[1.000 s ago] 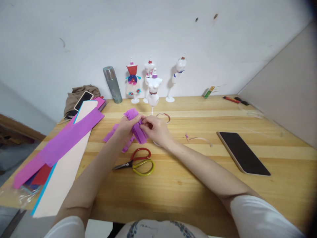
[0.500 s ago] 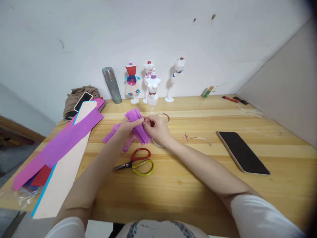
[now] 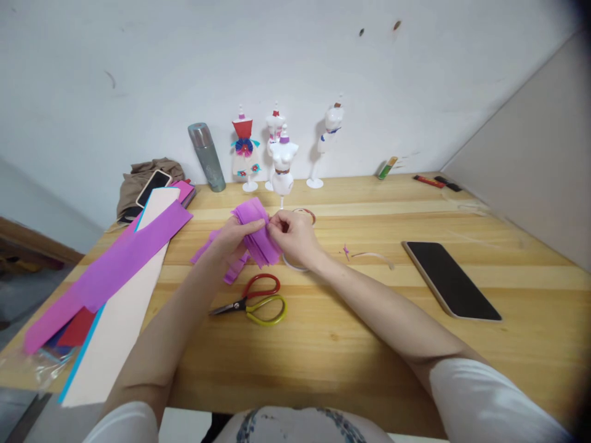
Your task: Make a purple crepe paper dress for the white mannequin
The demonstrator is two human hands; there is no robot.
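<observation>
A layered, folded bundle of purple crepe paper [image 3: 257, 232] is gripped by my left hand [image 3: 234, 237], its thumb lying across the top. Against the bundle's right edge, my right hand [image 3: 294, 235] has thumb and forefinger pinched together; whatever is between them is too small to make out. Loose purple paper strips [image 3: 236, 269] lie under and left of my left hand. Scissors [image 3: 244, 303] with one red and one yellow handle rest partly open on the table just below. Behind my hands stands a small white mannequin [image 3: 282, 166] with a purple neck band.
Long purple and cream paper sheets [image 3: 124, 258] cover the table's left side. A grey-green bottle [image 3: 207, 157], a mannequin in a red top [image 3: 243, 147] and more mannequins line the wall. At right lie a phone [image 3: 450, 278], a glue stick [image 3: 387, 168] and a thin strip [image 3: 373, 256].
The view has shifted very slightly. Both hands keep nearly the same pose on the purple paper bundle, which looks a little more spread at its lower edge.
</observation>
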